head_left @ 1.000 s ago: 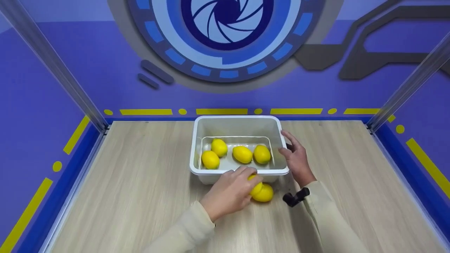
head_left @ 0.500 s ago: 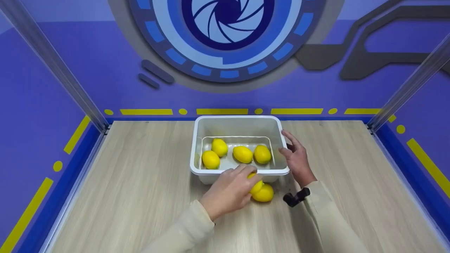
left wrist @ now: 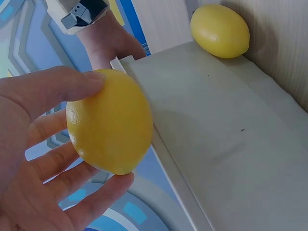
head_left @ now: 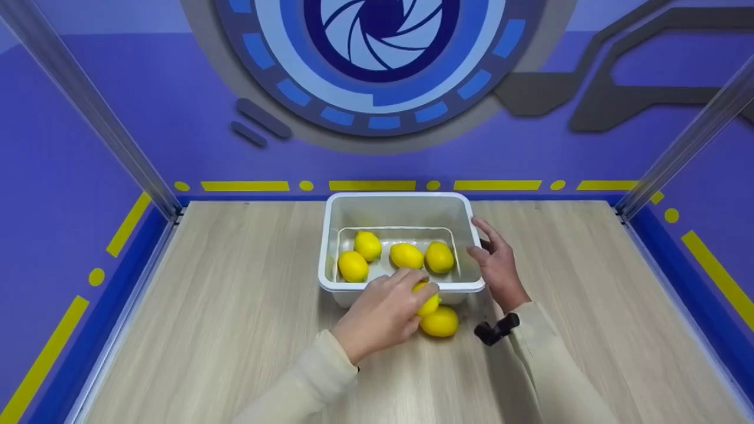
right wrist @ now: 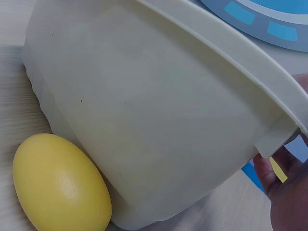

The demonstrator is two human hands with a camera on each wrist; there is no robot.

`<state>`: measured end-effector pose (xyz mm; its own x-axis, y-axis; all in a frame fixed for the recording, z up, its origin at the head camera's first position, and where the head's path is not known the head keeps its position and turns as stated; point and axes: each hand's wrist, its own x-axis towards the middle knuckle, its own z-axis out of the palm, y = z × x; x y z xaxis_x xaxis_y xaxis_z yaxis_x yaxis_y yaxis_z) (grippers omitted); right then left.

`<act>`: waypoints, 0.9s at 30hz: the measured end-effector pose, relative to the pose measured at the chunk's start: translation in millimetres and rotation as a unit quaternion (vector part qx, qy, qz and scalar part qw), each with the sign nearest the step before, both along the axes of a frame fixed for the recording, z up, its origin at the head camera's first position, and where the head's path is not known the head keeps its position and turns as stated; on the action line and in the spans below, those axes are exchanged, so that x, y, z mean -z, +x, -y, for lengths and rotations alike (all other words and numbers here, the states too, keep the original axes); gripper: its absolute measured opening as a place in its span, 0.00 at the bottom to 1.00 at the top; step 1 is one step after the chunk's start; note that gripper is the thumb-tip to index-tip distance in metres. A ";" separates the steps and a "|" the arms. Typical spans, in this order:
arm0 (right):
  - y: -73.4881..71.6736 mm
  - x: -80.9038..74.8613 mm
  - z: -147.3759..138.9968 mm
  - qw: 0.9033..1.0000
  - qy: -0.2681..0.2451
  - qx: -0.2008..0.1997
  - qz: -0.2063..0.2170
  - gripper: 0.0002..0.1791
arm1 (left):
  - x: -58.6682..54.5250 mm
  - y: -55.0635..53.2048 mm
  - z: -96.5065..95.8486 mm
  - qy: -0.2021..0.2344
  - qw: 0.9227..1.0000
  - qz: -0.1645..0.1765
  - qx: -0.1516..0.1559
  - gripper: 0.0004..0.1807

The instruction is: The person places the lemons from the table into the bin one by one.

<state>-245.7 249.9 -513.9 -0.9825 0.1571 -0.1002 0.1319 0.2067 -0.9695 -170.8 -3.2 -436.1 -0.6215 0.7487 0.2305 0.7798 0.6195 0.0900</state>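
Observation:
My left hand (head_left: 383, 312) grips a yellow lemon (head_left: 427, 299) just in front of the near rim of a white plastic bin (head_left: 400, 287). In the left wrist view the thumb presses one side of this lemon (left wrist: 110, 122), with the fingers spread along the other. Another lemon (head_left: 440, 321) lies on the table against the bin's front wall, also visible as a lemon (right wrist: 61, 185) in the right wrist view. My right hand (head_left: 499, 268) holds the bin's right rim, its thumb at the edge. Inside the bin, several lemons (head_left: 406, 256) rest on the floor.
The bin stands on a light wooden table (head_left: 247, 306), near the back wall (head_left: 253, 165). Blue-purple panels with yellow dashes enclose the table on the back and sides. Metal posts (head_left: 118, 129) rise at the back corners. A black wrist device (head_left: 496, 330) sits at my right cuff.
My left hand has risen slightly toward the bin's near rim with the lemon in its grip, above the one on the table. The right hand and the bin have stayed put.

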 end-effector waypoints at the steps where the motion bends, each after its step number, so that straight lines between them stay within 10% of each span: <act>1: 0.2 0.0 -0.2 1.000 0.000 -0.001 0.001 0.33 | -0.3 -0.3 0.1 0.002 1.000 -0.004 0.001 0.24; 27: -0.1 0.2 -1.1 1.000 -0.012 -0.004 -0.002 0.33 | 2.7 -8.9 4.9 0.010 0.998 -0.044 -0.035 0.28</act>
<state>-245.8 251.0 -514.1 -0.9842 0.1469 -0.0991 0.1256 0.1838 -0.9749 -179.8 -8.1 -438.8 -0.6490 0.6985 0.3016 0.7397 0.6719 0.0356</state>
